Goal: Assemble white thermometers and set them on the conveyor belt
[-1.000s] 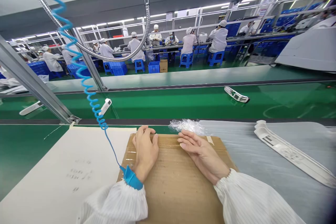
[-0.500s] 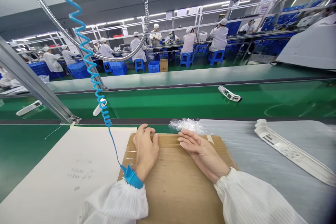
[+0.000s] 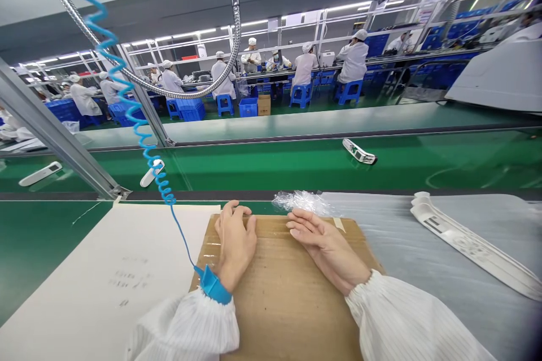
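Fingers (image 3: 305, 218) half-open on both sides, gripping nothing I can see, left hand (image 3: 235, 243) and right hand (image 3: 328, 245) over the taped cardboard (image 3: 290, 304), so I'd stay light and give the blue coiled cord (image 3: 165, 189) slack.

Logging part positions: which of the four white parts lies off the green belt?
The long part on the grey sheet, right of the right hand; the three other parts lie on the belt.

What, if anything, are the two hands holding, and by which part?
Nothing is visibly held: the left hand, loosely curled, is at the cardboard's far edge; the right hand is open over it.
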Tool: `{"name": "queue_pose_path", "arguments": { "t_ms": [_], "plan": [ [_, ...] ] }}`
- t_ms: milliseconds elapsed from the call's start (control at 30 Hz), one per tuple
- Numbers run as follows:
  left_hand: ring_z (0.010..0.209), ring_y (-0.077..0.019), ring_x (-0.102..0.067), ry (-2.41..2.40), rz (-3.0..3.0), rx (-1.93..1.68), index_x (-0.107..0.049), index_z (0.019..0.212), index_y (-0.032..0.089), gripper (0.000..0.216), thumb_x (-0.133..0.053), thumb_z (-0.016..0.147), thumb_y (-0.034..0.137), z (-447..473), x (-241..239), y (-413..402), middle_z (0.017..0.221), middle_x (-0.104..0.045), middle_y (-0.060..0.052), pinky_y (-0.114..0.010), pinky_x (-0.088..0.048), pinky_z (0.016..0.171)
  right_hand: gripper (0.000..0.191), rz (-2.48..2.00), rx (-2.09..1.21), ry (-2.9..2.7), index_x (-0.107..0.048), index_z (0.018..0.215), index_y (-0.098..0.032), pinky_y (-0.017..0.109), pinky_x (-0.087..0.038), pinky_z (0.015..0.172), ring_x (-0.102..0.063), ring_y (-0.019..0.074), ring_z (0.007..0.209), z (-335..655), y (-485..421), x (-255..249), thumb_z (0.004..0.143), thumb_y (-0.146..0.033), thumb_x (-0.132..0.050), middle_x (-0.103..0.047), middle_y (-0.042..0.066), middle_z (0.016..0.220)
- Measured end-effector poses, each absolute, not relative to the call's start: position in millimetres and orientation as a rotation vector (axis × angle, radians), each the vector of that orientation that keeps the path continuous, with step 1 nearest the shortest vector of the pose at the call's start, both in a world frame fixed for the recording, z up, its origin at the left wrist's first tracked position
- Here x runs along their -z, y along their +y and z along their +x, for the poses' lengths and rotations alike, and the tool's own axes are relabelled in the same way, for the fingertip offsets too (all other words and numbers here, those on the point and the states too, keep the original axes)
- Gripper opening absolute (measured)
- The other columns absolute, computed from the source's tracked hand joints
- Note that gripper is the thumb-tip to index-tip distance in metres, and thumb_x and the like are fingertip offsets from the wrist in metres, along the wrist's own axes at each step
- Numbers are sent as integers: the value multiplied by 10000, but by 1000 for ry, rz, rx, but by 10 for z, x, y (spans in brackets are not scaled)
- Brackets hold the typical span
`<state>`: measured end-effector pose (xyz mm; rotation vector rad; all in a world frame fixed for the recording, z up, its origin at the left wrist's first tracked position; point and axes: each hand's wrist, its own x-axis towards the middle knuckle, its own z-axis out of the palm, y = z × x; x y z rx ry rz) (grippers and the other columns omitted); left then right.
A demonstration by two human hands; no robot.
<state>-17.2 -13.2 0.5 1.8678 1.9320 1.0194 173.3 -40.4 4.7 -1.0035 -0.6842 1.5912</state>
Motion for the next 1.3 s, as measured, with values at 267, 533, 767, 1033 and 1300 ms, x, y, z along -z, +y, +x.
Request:
{"name": "queue_pose_path", "arguments": {
  "t_ms": [267,533,767,1033,1300],
  "plan": [
    [1312,-281,-480,1940,1867,-1024,-642,931,179,110,-552,881,140,-164,-19,-136,1253,-571,-123,-493,-354,1072,460,-1019,-1585,-692,-708,1045,-229,273,-478,1061,-649,161,1070,1726,-411,-67,627,-172,-890,-695,36,1139],
    [1298,-283,-492,1942,1868,-1028,-646,936,177,118,-557,872,133,-165,3,-126,1262,-566,-123,-495,-352,1063,459,-1027,-1571,-689,-719,1027,-229,273,-492,1049,-657,170,1065,1726,-394,-50,608,-180,-900,-701,40,1130],
    [1315,-279,-478,1935,1865,-1026,-643,935,177,118,-552,877,130,-166,-3,-130,1279,-559,-128,-496,-340,1071,449,-1013,-1574,-689,-717,1024,-232,253,-489,1039,-655,159,1061,1723,-405,-53,616,-177,-894,-704,35,1120],
    [1294,-281,-496,1932,1863,-1039,-645,908,177,97,-565,873,136,-161,-25,-136,1265,-575,-123,-493,-354,1063,456,-1026,-1570,-681,-715,1026,-228,305,-460,1091,-657,175,1073,1722,-403,-59,610,-180,-897,-702,40,1128],
    [1278,-277,-510,1906,1874,-1089,-637,870,194,118,-536,872,133,-170,-59,-137,1247,-573,-116,-510,-372,1063,438,-1024,-1543,-687,-716,1002,-217,299,-480,1051,-663,174,1035,1707,-406,-49,602,-180,-890,-709,44,1097]
  ]
}}
